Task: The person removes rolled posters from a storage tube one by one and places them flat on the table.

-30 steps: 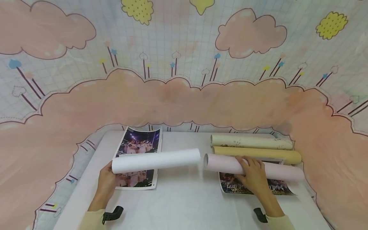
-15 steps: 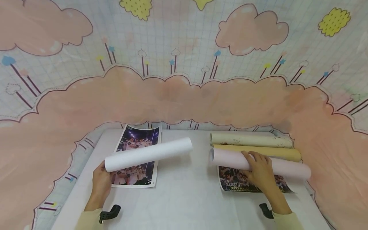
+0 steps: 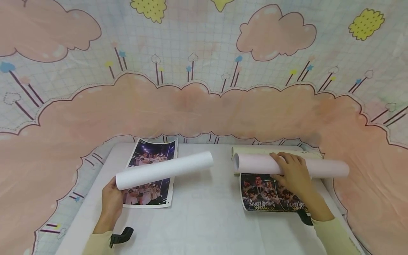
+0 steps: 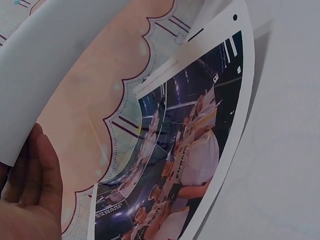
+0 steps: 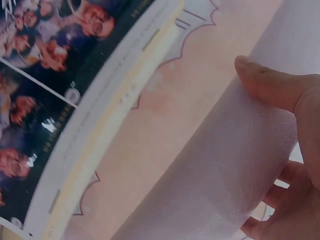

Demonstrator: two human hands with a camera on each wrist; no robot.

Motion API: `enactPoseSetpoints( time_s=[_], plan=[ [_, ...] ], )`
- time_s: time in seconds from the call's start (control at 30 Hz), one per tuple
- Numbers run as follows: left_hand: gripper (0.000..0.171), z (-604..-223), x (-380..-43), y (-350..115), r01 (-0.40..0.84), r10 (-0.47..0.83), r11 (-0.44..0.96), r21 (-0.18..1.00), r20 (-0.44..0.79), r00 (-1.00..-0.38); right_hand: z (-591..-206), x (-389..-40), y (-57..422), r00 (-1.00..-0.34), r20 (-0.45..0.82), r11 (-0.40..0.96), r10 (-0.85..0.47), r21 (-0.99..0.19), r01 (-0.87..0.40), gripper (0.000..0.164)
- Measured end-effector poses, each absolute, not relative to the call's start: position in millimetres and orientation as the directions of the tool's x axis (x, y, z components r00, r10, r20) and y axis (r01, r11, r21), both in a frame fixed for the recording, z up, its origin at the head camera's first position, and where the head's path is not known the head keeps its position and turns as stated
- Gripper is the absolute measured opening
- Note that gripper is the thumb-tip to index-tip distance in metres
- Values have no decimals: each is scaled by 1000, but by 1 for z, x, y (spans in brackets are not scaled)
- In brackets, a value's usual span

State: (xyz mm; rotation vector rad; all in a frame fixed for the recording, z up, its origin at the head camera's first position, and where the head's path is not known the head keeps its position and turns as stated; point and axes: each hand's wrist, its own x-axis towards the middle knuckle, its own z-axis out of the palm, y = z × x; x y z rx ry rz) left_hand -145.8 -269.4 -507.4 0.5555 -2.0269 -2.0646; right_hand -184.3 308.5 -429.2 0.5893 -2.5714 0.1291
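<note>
My left hand (image 3: 111,202) grips the near left end of a smooth white paper roll (image 3: 165,170), which slants up to the right across a glossy poster (image 3: 159,194). In the left wrist view, the fingers curl behind the white roll (image 4: 45,65). On the other side, my right hand (image 3: 293,173) holds a pale pink paper roll (image 3: 331,168) around its middle, thumb and fingers on opposite sides of it. The pink roll lies nearly level in the head view. A second dark group-photo poster (image 3: 258,191) shows below it.
A cream floral roll (image 3: 245,150) lies at the back right, partly covered by the pink roll. The yellow roll (image 5: 85,160) is mostly hidden in the head view. Cartoon-print sheeting (image 3: 204,109) rises behind the white table (image 3: 207,219).
My right hand has carried the pink roll toward the back of the table, uncovering more of the right poster and hiding the yellow roll. The white roll has shifted left and tilted up.
</note>
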Motion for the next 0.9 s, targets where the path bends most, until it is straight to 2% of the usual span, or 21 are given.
enactPoseSetpoints(
  time_s=[0.27, 0.53, 0.9],
  plan=[
    [46, -505, -143, -269, -99, -379, -35, 994, -105, -920, -411, -198, 314, -768, 500, 895, -400, 33, -445, 82],
    [46, -501, -141, -269, -105, -384, -39, 994, -112, -917, -410, -221, 320, -845, 354, 905, -400, 6, -426, 80],
    [47, -495, -135, -269, -87, -370, -41, 995, -96, -924, -424, -260, 329, -855, 227, 880, -466, 13, -476, 82]
  ],
)
